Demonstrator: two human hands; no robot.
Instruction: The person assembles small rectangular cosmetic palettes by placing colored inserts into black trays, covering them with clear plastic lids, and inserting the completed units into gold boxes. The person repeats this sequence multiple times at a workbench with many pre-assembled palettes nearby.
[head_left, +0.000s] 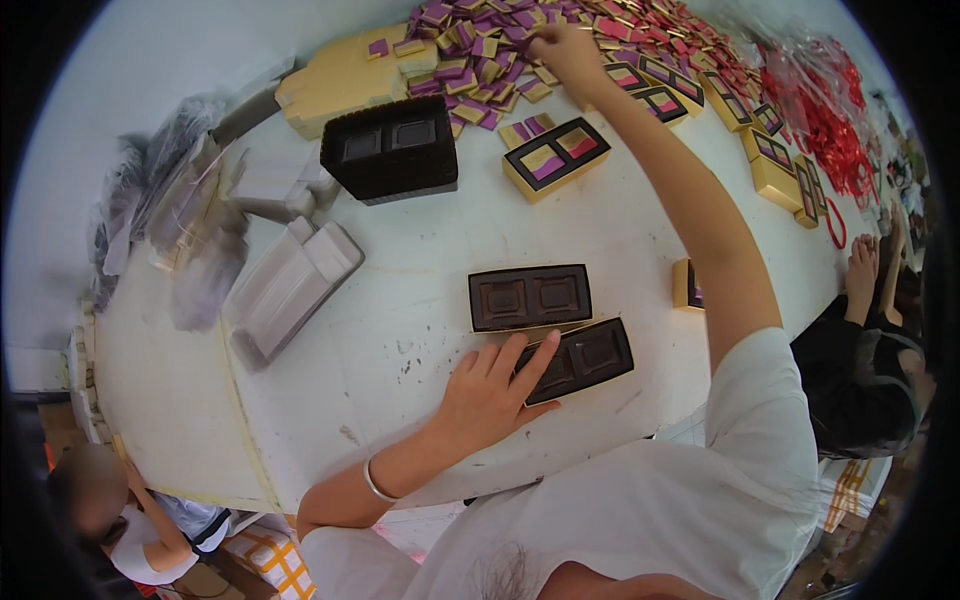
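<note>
My left hand (488, 392) lies on the near table with its fingers spread. Its index finger rests over the left end of a box with a dark two-well tray (598, 348), and the thumb is by the box's near edge. A second box with the same dark tray (530, 298) lies just beyond it. Far off, my right hand (570, 62) reaches into a heap of small purple-and-gold wrapped pieces (487, 72), fingers bent together at the heap's edge. What lies between those fingertips is too small to make out.
A stack of black trays (390, 150) stands left of a filled gold box (556, 160). More filled boxes (770, 160) line the right side, near red ribbons (835, 140). Pale plastic trays (295, 290) lie left. Other people sit at the left and right edges.
</note>
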